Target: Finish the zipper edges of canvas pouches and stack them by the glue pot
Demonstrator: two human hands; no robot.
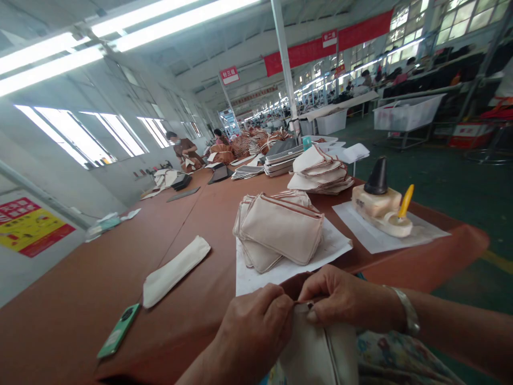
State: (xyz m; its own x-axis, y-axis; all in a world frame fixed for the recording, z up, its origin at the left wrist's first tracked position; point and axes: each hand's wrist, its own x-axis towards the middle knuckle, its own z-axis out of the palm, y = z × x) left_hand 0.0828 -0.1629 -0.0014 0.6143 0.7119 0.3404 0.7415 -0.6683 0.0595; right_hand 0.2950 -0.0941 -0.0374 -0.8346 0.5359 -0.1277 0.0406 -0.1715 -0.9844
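My left hand and my right hand meet at the top of a cream canvas pouch, held upright in front of me. Both pinch its brown-trimmed upper edge, and a small metal part, perhaps a zipper end, shows between my fingers. Beyond my hands, a stack of similar brown-edged pouches lies on a white paper sheet. A flat cream canvas strip lies to the left, apart from both hands.
A long brown-topped worktable runs ahead, with a green phone, a pouch stack, and a black cone-shaped form on a cream block. A seated person works farther along. White bins stand to the right.
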